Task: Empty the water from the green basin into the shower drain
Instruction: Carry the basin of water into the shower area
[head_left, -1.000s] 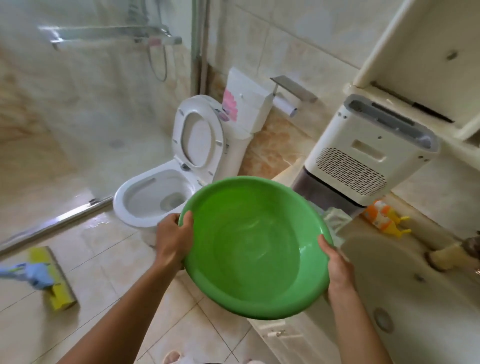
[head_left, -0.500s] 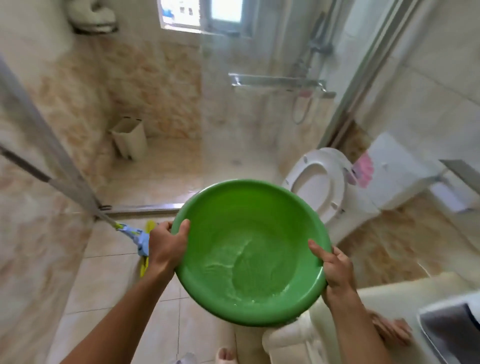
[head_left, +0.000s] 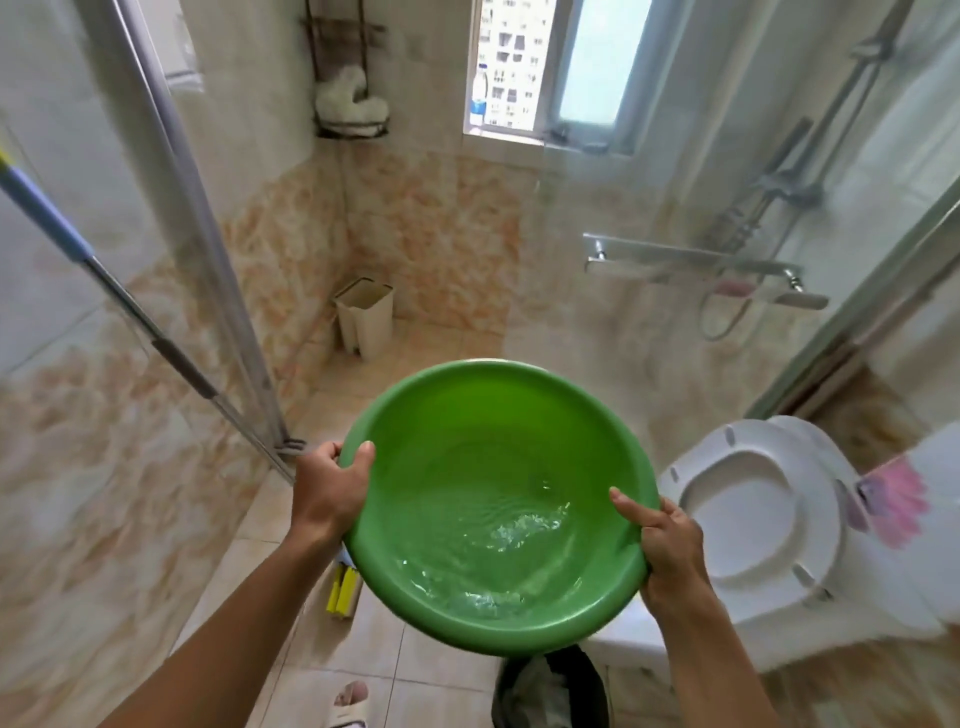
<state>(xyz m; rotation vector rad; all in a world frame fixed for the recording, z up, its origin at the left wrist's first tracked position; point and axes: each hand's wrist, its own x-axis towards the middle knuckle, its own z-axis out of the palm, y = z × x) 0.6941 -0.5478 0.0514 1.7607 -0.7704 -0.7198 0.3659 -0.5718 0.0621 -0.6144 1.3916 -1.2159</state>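
Observation:
A round green basin (head_left: 467, 415) is held level in front of me, with rippling water pooled in its near side. My left hand (head_left: 327, 488) grips the basin's left rim, thumb over the edge. My right hand (head_left: 662, 540) grips the right rim, thumb lying inside. Beyond the basin lies the tiled shower floor (head_left: 415, 343), seen through the open gap between the glass panels. No drain can be made out from here.
A white toilet (head_left: 753, 519) with its seat raised stands to the right. A mop handle (head_left: 130, 306) leans across the left, its yellow head (head_left: 343, 590) under the basin. A beige bin (head_left: 366, 317) stands in the shower's far corner. A black bin (head_left: 550, 686) sits by my feet.
My view has swung left, from the sink and toilet to facing the shower opening. The basin has stayed in both hands and its water has sloshed toward the near side.

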